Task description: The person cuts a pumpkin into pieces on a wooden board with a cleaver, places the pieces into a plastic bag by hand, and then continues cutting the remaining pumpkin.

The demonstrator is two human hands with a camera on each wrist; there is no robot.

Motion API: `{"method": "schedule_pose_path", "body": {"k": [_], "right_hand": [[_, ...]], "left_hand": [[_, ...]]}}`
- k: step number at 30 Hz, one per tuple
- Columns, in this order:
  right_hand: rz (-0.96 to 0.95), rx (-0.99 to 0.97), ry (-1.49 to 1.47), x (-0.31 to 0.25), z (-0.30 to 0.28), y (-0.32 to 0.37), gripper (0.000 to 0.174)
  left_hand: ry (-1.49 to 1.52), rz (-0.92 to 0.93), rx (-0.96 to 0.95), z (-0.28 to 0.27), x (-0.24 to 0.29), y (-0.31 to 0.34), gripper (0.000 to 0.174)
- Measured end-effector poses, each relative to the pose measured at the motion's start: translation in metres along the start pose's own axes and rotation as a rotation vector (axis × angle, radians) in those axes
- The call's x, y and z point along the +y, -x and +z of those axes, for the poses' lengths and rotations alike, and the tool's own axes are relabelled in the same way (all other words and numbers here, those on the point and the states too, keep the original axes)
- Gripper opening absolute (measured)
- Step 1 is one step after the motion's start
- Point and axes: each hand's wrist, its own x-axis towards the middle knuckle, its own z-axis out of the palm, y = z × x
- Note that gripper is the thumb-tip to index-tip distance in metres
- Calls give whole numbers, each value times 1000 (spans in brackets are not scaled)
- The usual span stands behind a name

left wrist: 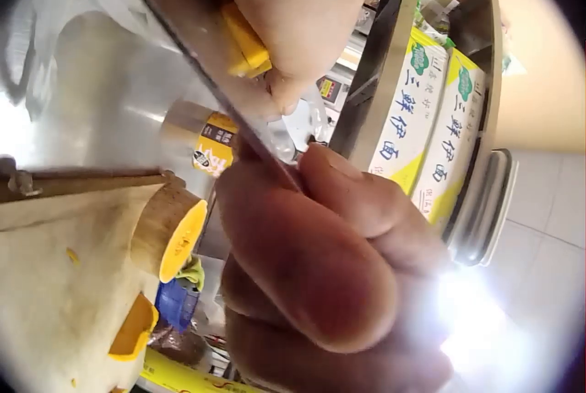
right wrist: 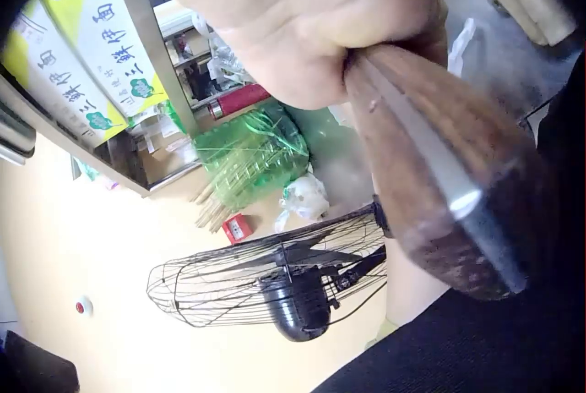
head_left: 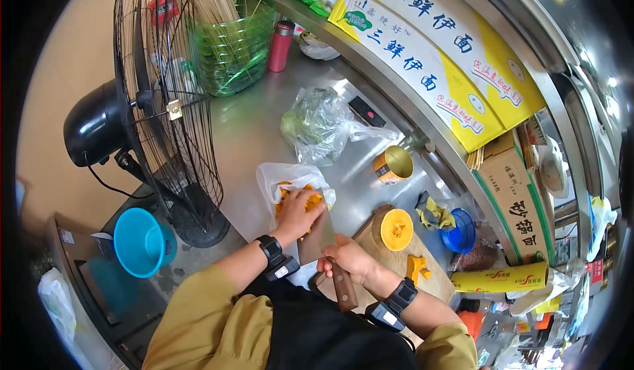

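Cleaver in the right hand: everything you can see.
Broad grey steel cleaver, dark brown wooden handle with a metal tang showing between its halves. Held broad face up over the steel counter, blade toward the white plastic bag. Right hand grips the handle; left hand holds orange pumpkin pieces against the blade.

The head camera looks from above, forward and down, through a wide round lens on the steel counter (head_left: 251, 132), with both forearms at its lower edge. The left wrist camera sits very near under the left hand (left wrist: 293, 8) and faces across to the right hand (left wrist: 320, 265), the pumpkin half (left wrist: 174, 233) and the yellow boxes (left wrist: 412, 118), all shared with the head view. The right wrist camera, close behind the wooden handle (right wrist: 449, 164), faces up to the fan (right wrist: 275, 278) and the same boxes, also in the head view.
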Motion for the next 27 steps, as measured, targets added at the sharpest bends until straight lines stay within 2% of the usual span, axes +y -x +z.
{"method": "schedule_pose_path", "body": {"k": [1, 4, 5, 8, 9, 12, 13, 16, 17, 20, 21, 24, 25, 27], "right_hand": [[-5, -2, 7, -2, -1, 1, 22], [-13, 0, 23, -9, -6, 4, 20], [-15, 3, 28, -11, -11, 5, 19], [-23, -20, 52, -20, -20, 9, 19], [-28, -16, 54, -22, -22, 10, 20], [-20, 6, 89, -29, -23, 8, 21], [-14, 0, 91, -30, -22, 5, 21], [-33, 45, 137, -25, -19, 5, 20], [-46, 69, 161, -24, -17, 6, 20], [-70, 53, 221, -29, -20, 33, 23], [-100, 48, 245, -24, -24, 39, 24], [-143, 99, 119, -8, -33, 55, 23], [-150, 147, 159, -7, -35, 62, 23], [-188, 162, 50, -1, -41, 75, 24]], "left_hand": [[16, 15, 80, 3, -6, -5, 35], [4, -3, 181, 9, -21, -23, 30], [-43, 58, 206, 7, -21, -32, 22], [-89, 99, 199, -1, -21, -52, 22], [-79, 88, 142, 1, -29, -56, 25], [-25, 295, 72, 2, -17, -47, 31], [-162, 367, 1, -7, 6, -37, 38], [-106, 548, -139, -11, 20, -24, 40], [-2, 459, -130, -10, 19, -26, 35], [-121, 571, -166, -16, 10, -43, 30], [-154, 606, -142, -20, 13, -47, 26], [-341, 429, -4, -5, -9, -60, 31], [-349, 450, 77, -9, -12, -60, 31], [-310, 474, 52, -16, -20, -56, 28]]}}
